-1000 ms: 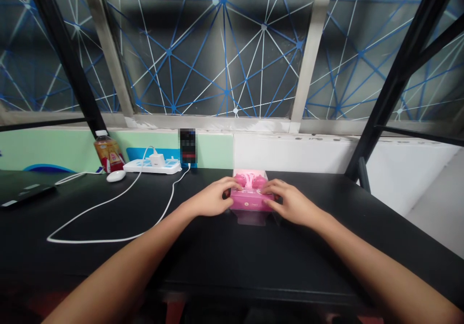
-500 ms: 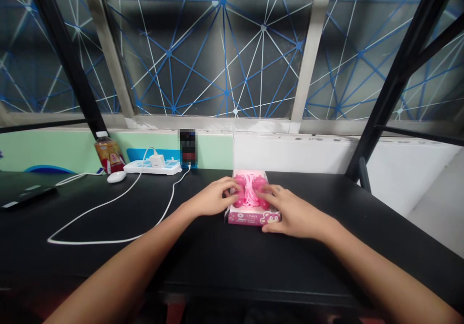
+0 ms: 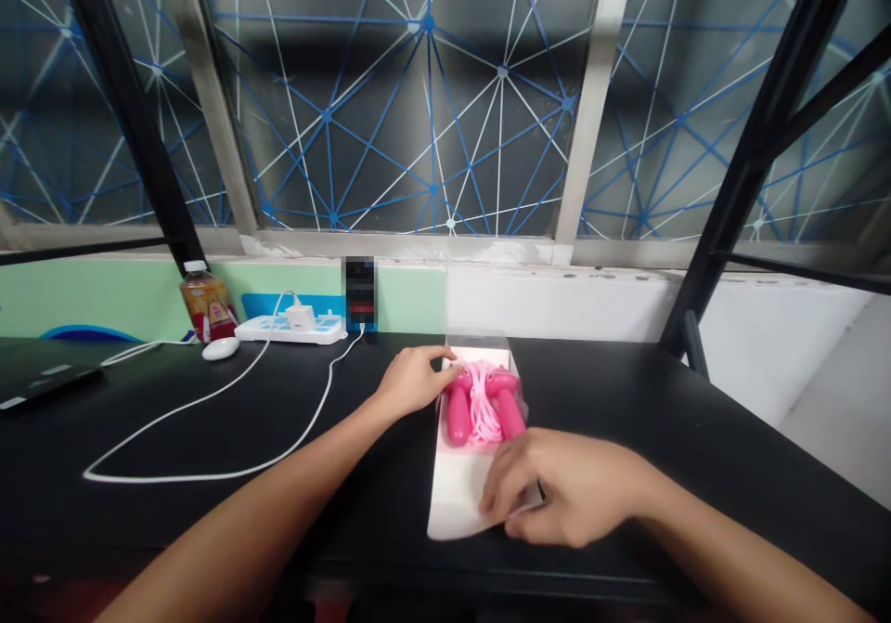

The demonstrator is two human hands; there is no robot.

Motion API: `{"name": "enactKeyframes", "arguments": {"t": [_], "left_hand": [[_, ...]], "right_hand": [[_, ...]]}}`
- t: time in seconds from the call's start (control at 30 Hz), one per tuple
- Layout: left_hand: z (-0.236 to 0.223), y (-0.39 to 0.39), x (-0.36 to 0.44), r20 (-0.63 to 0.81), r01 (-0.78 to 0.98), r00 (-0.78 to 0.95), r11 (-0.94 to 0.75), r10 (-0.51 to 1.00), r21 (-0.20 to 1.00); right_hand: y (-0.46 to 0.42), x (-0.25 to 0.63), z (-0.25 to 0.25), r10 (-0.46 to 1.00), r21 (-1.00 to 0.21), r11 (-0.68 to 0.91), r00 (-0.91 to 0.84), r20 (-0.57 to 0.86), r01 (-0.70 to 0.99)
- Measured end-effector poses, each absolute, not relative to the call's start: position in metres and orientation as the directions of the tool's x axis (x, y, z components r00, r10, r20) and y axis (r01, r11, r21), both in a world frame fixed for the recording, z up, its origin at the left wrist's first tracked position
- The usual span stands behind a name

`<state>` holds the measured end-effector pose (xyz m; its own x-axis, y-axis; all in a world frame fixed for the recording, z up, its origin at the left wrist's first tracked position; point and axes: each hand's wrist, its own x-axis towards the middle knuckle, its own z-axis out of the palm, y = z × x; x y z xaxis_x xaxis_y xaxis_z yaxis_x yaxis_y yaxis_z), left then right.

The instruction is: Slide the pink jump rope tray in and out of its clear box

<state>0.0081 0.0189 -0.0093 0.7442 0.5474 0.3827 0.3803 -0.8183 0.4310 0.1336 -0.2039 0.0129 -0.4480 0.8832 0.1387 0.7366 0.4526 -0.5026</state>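
Observation:
A skipping rope [image 3: 484,409] with two pink handles and a pale pink bundled cord lies in its opened package on the black table. Clear plastic [image 3: 477,341] shows at the package's far end and right side. Toward me stretches a white card [image 3: 456,498]. My left hand [image 3: 416,380] is closed at the package's left edge, thumb and forefinger beside the top of the left handle. My right hand [image 3: 561,486] has its curled fingers on the right edge of the white card, near the front of the table. Its fingertips are partly blurred.
Left of the package, a white cable [image 3: 209,478] loops over the black table [image 3: 376,512]. A power strip [image 3: 324,330], a phone [image 3: 360,293], a mouse [image 3: 221,349] and a drink bottle [image 3: 209,307] stand along the back. A flat dark device [image 3: 52,386] lies far left.
My right hand has moved toward me with the white card, which now extends forward. The rope and handles sit nearer me. The printed pink front is out of sight. My left hand stays at the left edge.

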Motion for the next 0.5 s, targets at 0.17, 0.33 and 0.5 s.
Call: {"name": "enactKeyframes", "arguments": {"t": [0.17, 0.33, 0.5], "left_hand": [[-0.011, 0.033, 0.018, 0.420, 0.419, 0.720, -0.829, 0.552, 0.371], [-0.020, 0.039, 0.021, 0.423, 0.394, 0.744, -0.851, 0.517, 0.347], [-0.014, 0.035, 0.011, 0.428, 0.280, 0.811, -0.907, 0.399, 0.315]], "right_hand": [[-0.211, 0.130, 0.017, 0.828, -0.670, 0.424, -0.561, 0.014, 0.610], [-0.209, 0.138, 0.022, 0.780, -0.771, 0.389, -0.626, -0.017, 0.505], [-0.196, 0.156, 0.020, 0.950, -0.690, 0.308, -0.255, 0.181, 0.655]]}}
